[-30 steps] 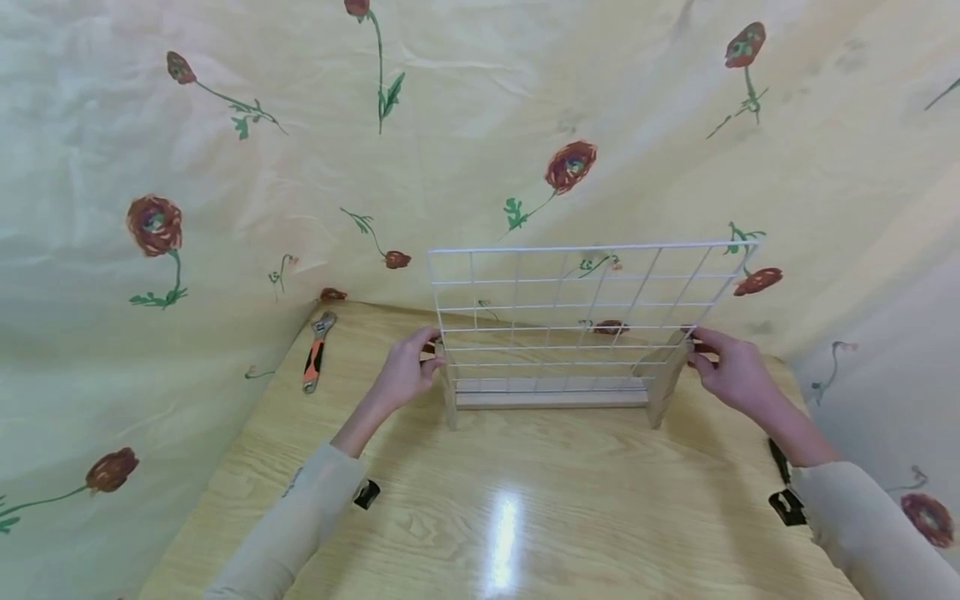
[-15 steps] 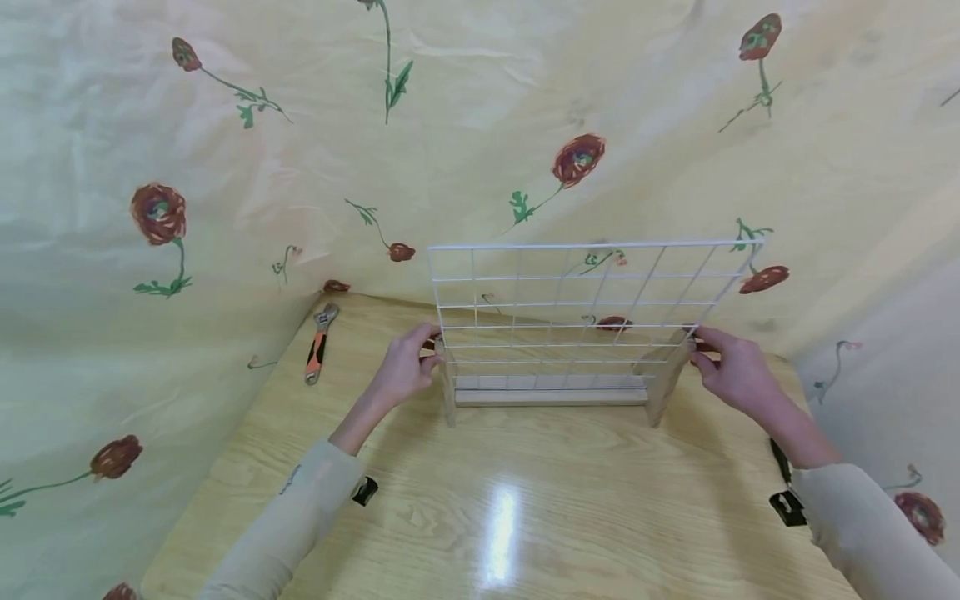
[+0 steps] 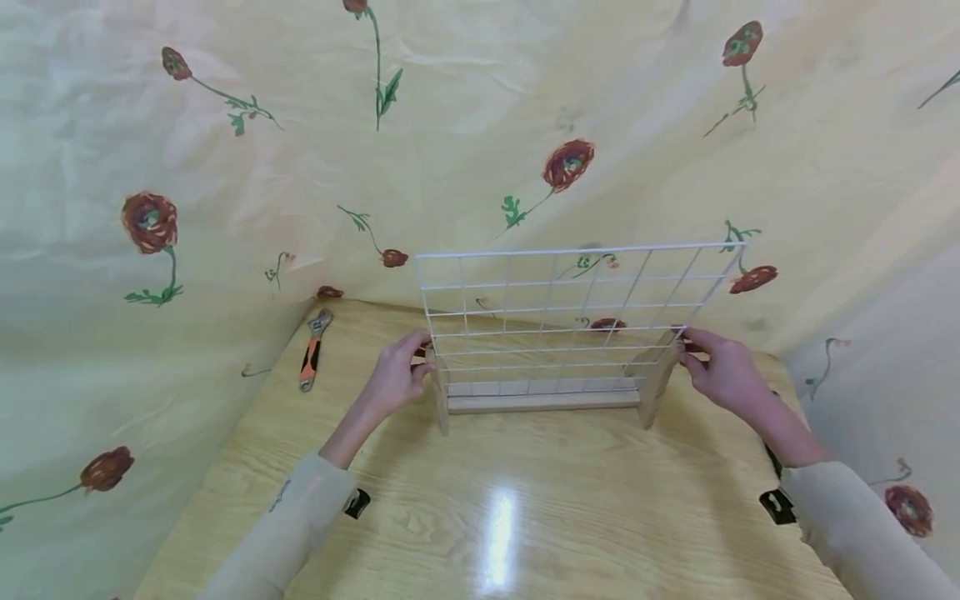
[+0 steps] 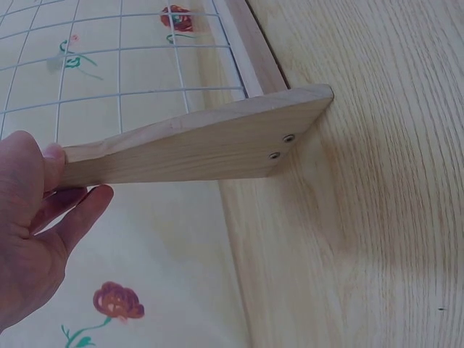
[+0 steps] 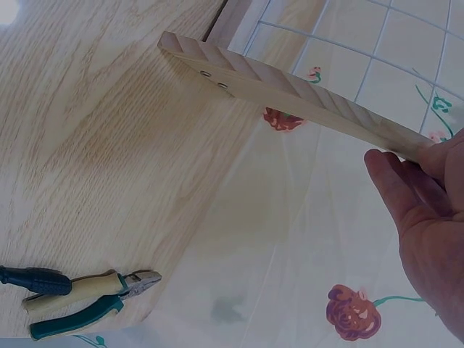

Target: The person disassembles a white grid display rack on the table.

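A rack with a white wire grid [image 3: 547,292] and two wooden side panels stands on the wood-grain table. Its grid leans up toward the back, and a pale wooden bar [image 3: 543,402] joins the panels low down. My left hand [image 3: 395,373] pinches the upper end of the left side panel [image 4: 196,145] between thumb and fingers. On the other side, my right hand [image 3: 723,371] holds the upper end of the right side panel [image 5: 290,94] the same way. Two screw heads show low on the outer face of each panel in the wrist views.
An adjustable wrench [image 3: 311,354] with orange and black handle lies at the table's back left. Pliers [image 5: 94,301] and a black-handled tool [image 5: 35,279] lie near the right edge. A flower-patterned cloth [image 3: 465,167] hangs behind the table.
The head view has shifted slightly. Both hands and the rack appear a little further left, with the grip on both panels unchanged.
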A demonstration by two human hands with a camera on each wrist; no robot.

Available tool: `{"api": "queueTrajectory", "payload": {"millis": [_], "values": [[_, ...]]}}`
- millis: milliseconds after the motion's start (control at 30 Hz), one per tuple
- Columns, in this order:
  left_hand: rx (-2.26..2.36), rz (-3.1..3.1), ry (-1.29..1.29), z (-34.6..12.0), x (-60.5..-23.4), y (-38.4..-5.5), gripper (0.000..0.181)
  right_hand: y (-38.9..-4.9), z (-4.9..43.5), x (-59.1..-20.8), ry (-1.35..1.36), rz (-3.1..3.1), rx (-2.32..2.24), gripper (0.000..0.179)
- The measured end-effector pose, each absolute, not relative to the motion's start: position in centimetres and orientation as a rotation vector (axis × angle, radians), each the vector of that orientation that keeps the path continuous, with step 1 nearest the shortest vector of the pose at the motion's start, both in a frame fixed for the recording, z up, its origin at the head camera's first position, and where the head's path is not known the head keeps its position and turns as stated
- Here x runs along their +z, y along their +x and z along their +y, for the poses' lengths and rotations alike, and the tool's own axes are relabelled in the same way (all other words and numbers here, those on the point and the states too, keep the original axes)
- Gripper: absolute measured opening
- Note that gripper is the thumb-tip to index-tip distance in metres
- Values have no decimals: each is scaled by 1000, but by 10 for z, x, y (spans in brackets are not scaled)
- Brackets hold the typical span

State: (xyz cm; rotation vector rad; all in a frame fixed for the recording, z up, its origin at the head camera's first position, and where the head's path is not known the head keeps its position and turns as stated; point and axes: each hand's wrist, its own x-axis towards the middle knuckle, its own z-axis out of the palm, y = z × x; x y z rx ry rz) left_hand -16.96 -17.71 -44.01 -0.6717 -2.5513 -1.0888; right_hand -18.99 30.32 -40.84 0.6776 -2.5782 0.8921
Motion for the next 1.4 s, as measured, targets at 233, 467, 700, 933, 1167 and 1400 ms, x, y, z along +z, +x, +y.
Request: {"api": "queueTrajectory", "payload": {"millis": [233, 467, 700, 933, 1167, 1400], "values": [[-1079, -2557, -643, -178, -441, -165, 35, -191, 302, -407, 701, -2576, 924, 35], [-1092, -2553, -631, -179, -440, -162, 36, -189, 301, -408, 722, -2562, 900, 36], [-1080, -2561, -615, -184, -442, -159, 34, -185, 297, -407, 714, -2587, 913, 37], [-1058, -2533, -618, -186, -443, -158, 36, -185, 296, -410, 732, -2580, 904, 38], [-1067, -2518, -621, -190, -443, -155, 38, -186, 293, -409, 738, -2605, 898, 39], [-1054, -2521, -639, -194, -441, -153, 36, -185, 290, -411, 759, -2576, 874, 38]]}}
